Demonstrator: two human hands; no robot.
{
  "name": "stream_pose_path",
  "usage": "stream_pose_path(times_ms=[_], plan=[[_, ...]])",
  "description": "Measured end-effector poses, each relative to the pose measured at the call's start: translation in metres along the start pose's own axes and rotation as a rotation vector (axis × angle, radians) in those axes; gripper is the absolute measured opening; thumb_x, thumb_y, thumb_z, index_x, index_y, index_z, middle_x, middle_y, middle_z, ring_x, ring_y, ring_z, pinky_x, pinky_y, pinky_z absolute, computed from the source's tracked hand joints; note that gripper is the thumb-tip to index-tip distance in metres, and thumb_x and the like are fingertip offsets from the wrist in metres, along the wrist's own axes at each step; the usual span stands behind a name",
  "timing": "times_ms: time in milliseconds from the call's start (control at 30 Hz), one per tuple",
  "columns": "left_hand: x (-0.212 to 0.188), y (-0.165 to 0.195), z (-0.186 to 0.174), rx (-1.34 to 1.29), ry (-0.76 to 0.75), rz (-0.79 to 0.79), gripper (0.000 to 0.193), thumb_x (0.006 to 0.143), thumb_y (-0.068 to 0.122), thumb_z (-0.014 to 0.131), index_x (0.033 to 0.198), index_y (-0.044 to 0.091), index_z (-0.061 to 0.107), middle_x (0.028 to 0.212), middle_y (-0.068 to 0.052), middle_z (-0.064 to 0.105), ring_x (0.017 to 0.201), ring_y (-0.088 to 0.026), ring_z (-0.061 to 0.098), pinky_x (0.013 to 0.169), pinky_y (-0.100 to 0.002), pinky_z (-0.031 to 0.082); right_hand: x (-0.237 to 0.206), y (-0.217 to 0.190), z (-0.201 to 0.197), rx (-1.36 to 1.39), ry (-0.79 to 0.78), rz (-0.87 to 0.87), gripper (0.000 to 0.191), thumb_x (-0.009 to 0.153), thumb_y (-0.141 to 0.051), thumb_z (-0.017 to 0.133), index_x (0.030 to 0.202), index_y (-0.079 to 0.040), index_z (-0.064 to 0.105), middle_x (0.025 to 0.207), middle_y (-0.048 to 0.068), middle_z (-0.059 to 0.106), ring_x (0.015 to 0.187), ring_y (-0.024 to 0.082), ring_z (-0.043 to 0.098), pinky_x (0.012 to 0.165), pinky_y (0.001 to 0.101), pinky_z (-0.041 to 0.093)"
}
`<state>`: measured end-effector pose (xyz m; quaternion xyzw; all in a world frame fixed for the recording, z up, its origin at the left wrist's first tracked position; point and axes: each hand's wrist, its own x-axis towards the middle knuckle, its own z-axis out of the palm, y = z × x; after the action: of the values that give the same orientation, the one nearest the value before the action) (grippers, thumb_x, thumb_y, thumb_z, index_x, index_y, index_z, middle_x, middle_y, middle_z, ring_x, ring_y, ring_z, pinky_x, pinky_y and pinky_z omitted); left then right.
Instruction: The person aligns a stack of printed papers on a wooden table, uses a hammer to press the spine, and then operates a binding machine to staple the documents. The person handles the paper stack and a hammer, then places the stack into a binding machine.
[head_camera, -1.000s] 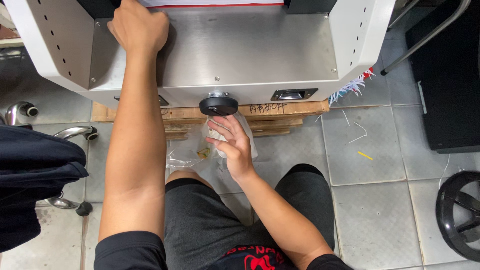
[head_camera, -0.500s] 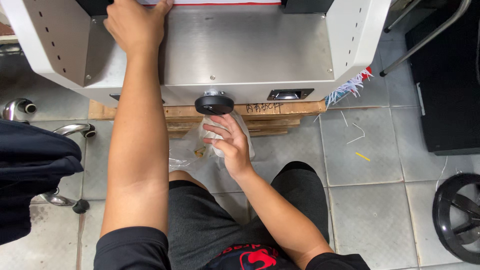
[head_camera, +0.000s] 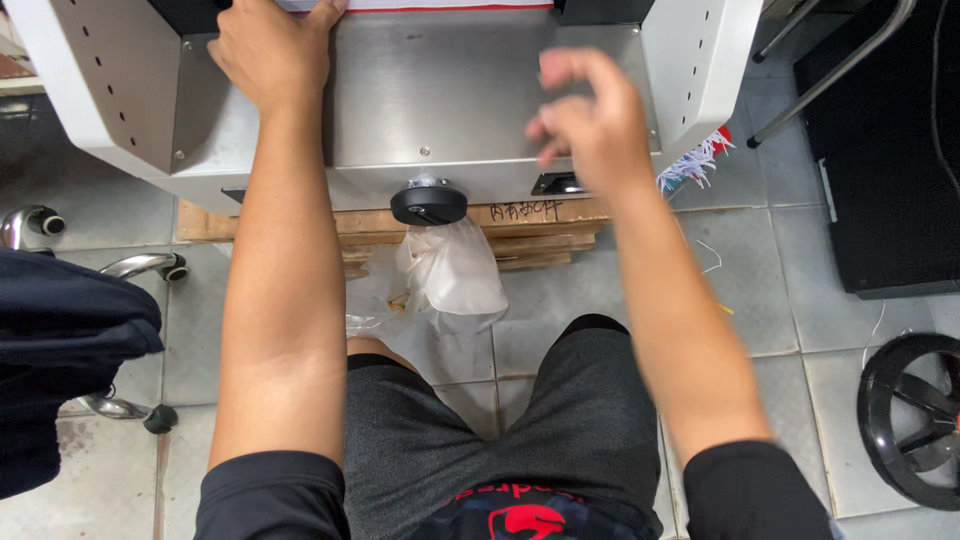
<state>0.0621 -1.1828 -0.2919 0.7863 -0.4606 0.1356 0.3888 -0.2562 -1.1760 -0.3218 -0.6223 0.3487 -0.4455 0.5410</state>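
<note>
Hands split: our right hand (head_camera: 585, 120) has left the clear plastic bag (head_camera: 455, 270), hovering half-curled and empty over the brushed steel machine deck (head_camera: 450, 90); our left hand (head_camera: 270, 55) stays pressed flat at its far edge.

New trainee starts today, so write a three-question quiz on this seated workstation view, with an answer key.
1. True or false: the left hand rests on the far edge of the metal machine table.
2. What hangs below the black knob? A) a clear plastic bag B) a red towel C) a chain
3. Fill in: the right hand is blurred, raised over the table, and holds ____.

Key: 1 true. 2 A, the clear plastic bag. 3 nothing.
</note>
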Motion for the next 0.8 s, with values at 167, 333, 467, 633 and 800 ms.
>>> stream_pose_path(times_ms=[167, 333, 467, 633, 800], plan=[[0.002, 0.007, -0.007, 0.027, 0.038, 0.003, 0.063, 0.064, 0.060, 0.096, 0.074, 0.003, 0.072, 0.075, -0.016, 0.074, 0.074, -0.041, 0.071, 0.078, -0.054, 0.051, 0.078, 0.002, 0.010, 0.063, -0.110, 0.243, 0.038, 0.081, 0.000, 0.059, 0.119, -0.001, 0.056, 0.138, 0.011, 0.053, 0.084, 0.026, 0.077, 0.057, 0.0331, 0.062], [0.005, 0.007, -0.011, 0.016, -0.027, -0.063, 0.066, 0.065, 0.062, 0.094, 0.075, 0.001, 0.071, 0.076, -0.017, 0.074, 0.074, -0.040, 0.070, 0.079, -0.049, 0.049, 0.100, 0.010, 0.015, 0.108, -0.055, 0.281, 0.042, 0.082, -0.003, 0.056, 0.123, -0.006, 0.049, 0.126, 0.018, 0.053, 0.084, 0.027, 0.077, 0.058, 0.0335, 0.060], [0.005, 0.004, -0.011, -0.028, -0.079, -0.101, 0.063, 0.065, 0.060, 0.092, 0.075, 0.001, 0.071, 0.075, -0.017, 0.074, 0.069, -0.038, 0.070, 0.081, -0.047, 0.049, 0.102, 0.018, 0.009, 0.113, -0.037, 0.227, 0.042, 0.081, -0.002, 0.056, 0.123, -0.005, 0.050, 0.130, 0.015, 0.053, 0.084, 0.026, 0.075, 0.060, 0.0342, 0.060], [0.007, 0.003, -0.008, -0.003, -0.069, -0.102, 0.066, 0.066, 0.062, 0.093, 0.073, 0.000, 0.070, 0.074, -0.018, 0.073, 0.069, -0.039, 0.070, 0.082, -0.047, 0.048, 0.104, 0.018, 0.012, 0.154, 0.004, 0.281, 0.044, 0.080, -0.002, 0.054, 0.124, -0.005, 0.051, 0.127, 0.018, 0.057, 0.083, 0.025, 0.078, 0.058, 0.0335, 0.059], [0.007, 0.001, -0.006, -0.011, -0.051, -0.092, 0.066, 0.065, 0.062, 0.092, 0.073, 0.000, 0.071, 0.073, -0.018, 0.073, 0.067, -0.038, 0.069, 0.082, -0.047, 0.048, 0.105, 0.019, 0.010, 0.193, 0.024, 0.244, 0.039, 0.079, -0.001, 0.054, 0.118, -0.005, 0.051, 0.139, 0.013, 0.057, 0.077, 0.024, 0.074, 0.054, 0.0324, 0.054]])
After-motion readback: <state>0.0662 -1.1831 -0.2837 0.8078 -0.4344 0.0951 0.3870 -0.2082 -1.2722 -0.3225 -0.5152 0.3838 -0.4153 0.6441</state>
